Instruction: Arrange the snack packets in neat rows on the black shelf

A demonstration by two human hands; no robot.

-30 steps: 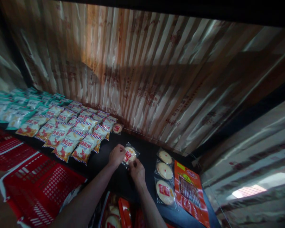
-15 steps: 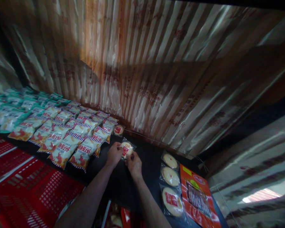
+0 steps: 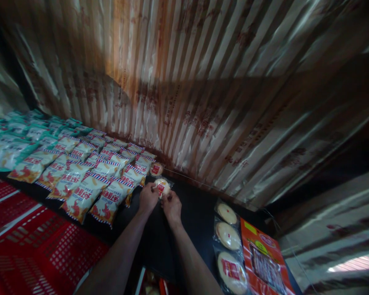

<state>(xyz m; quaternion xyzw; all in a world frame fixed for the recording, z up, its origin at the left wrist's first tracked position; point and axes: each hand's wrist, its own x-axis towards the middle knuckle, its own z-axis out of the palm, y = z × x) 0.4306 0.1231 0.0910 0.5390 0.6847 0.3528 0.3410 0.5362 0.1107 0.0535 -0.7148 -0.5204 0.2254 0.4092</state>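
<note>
A round, pale pastry in a clear wrapper [image 3: 162,186], with a red label, is held between my two hands over the black surface. My left hand [image 3: 149,198] pinches its left edge. My right hand [image 3: 172,207] grips its lower right edge, fingers closed. Just beyond it, another wrapped round pastry [image 3: 156,169] lies by the back wall. To the left are rows of white, red and blue snack bags [image 3: 109,200], close to my left hand.
Wrapped pastries [image 3: 228,235] line up at the right beside an orange snack packet [image 3: 266,258]. Red perforated baskets [image 3: 49,246] stand front left, and teal bags [image 3: 15,151] sit far left. A crinkled, striped sheet [image 3: 172,102] hangs behind; a thin line runs along the black table [image 3: 193,221].
My hands have moved the wrapped pastry slightly away from me, closer to the one at the back. The view has shifted a little.
</note>
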